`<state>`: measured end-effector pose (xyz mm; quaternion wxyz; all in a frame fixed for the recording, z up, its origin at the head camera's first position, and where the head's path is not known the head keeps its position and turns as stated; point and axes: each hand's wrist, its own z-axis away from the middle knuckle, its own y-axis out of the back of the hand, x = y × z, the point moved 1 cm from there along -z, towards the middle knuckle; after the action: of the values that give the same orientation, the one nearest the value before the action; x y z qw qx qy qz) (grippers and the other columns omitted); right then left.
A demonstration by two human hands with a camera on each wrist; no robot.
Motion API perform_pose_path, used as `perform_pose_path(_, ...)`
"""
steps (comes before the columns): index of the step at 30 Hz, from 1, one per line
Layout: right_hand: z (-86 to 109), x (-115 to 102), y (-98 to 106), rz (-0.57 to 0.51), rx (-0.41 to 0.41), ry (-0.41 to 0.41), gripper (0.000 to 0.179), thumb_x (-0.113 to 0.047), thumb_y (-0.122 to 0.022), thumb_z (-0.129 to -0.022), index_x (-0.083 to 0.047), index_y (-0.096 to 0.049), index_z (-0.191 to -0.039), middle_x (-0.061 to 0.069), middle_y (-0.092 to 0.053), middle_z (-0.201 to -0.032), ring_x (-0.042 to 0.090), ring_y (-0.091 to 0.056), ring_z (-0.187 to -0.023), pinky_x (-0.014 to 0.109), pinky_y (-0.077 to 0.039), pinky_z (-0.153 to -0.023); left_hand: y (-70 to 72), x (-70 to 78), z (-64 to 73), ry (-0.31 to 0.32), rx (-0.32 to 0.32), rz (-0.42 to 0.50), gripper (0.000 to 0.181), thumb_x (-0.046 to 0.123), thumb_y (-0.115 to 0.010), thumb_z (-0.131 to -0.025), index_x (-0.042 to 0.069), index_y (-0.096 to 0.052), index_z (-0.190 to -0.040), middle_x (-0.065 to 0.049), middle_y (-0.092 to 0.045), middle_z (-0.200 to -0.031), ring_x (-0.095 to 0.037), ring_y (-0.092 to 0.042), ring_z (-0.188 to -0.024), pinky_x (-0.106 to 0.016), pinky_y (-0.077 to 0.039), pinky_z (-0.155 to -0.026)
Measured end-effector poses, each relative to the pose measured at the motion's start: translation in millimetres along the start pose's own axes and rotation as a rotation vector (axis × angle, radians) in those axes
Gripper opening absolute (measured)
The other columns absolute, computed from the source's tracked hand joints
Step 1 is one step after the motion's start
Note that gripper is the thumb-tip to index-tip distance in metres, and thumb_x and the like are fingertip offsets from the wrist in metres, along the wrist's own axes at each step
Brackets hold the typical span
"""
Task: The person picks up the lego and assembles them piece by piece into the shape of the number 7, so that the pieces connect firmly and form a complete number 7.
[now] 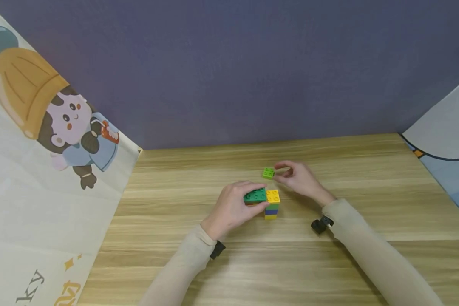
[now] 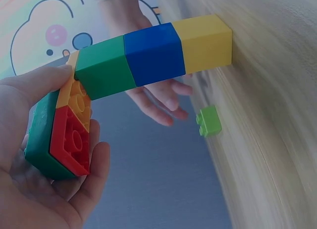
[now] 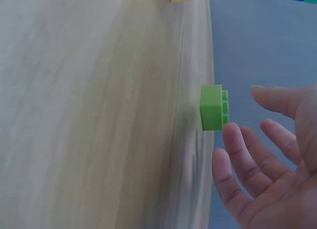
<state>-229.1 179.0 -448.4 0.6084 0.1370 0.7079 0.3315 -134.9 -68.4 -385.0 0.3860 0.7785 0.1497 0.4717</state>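
Note:
A column of toy bricks stands on the table, green point(image 2: 106, 68) over blue point(image 2: 154, 55) over yellow point(image 2: 208, 43). Across its top lies an orange-yellow piece point(image 1: 273, 194), with a red piece point(image 2: 64, 137) jutting out to the left beside it. A dark green brick point(image 1: 255, 196) sits on that overhanging side. My left hand point(image 1: 231, 207) grips this top part, thumb along the near side and fingers behind. Beyond the column, a small light green brick point(image 3: 211, 108) rests studs up. My right hand point(image 1: 300, 180) is just right of it, thumb and fingers spread, holding nothing.
The wood-grain table point(image 1: 229, 272) meets a dark blue-grey panel point(image 1: 245, 76) at the back. A cartoon-printed white sheet point(image 1: 38, 212) borders the left side, and another printed sheet point(image 1: 447, 127) the right.

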Motion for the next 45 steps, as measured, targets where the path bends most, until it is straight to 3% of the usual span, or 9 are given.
perform_pose_path(9,-13.4,8,-11,-0.060,-0.010,-0.019,0.052,-0.013,-0.078,-0.096,0.004,-0.062,-0.141,0.026,-0.067,-0.140,0.043,-0.074,-0.111,0.053,-0.062,-0.096,-1.6,0.9,-1.3,-0.031,0.023,-0.027,0.046,0.032,-0.086,-0.091,0.013,-0.076,-0.132,-0.006,-0.079,-0.125,-0.022,-0.075,-0.111,-0.036,-0.061,-0.089)
perform_pose_path(23,-18.6,13,-16,-0.051,0.006,-0.043,0.048,-0.016,-0.080,-0.094,0.001,-0.067,-0.137,0.026,-0.069,-0.137,0.039,-0.076,-0.106,0.046,-0.065,-0.087,-3.0,-0.6,-3.4,-0.026,0.027,-0.014,0.045,0.032,-0.086,-0.092,0.014,-0.076,-0.133,-0.005,-0.079,-0.127,-0.022,-0.074,-0.114,-0.036,-0.062,-0.093)
perform_pose_path(45,-22.2,15,-17,-0.048,0.013,-0.076,0.044,-0.018,-0.079,-0.096,-0.001,-0.069,-0.135,0.026,-0.069,-0.137,0.039,-0.074,-0.110,0.050,-0.063,-0.094,-2.8,-1.4,-4.2,-0.023,0.037,0.008,0.045,0.031,-0.085,-0.093,0.014,-0.076,-0.133,-0.005,-0.079,-0.127,-0.021,-0.075,-0.113,-0.036,-0.062,-0.092)
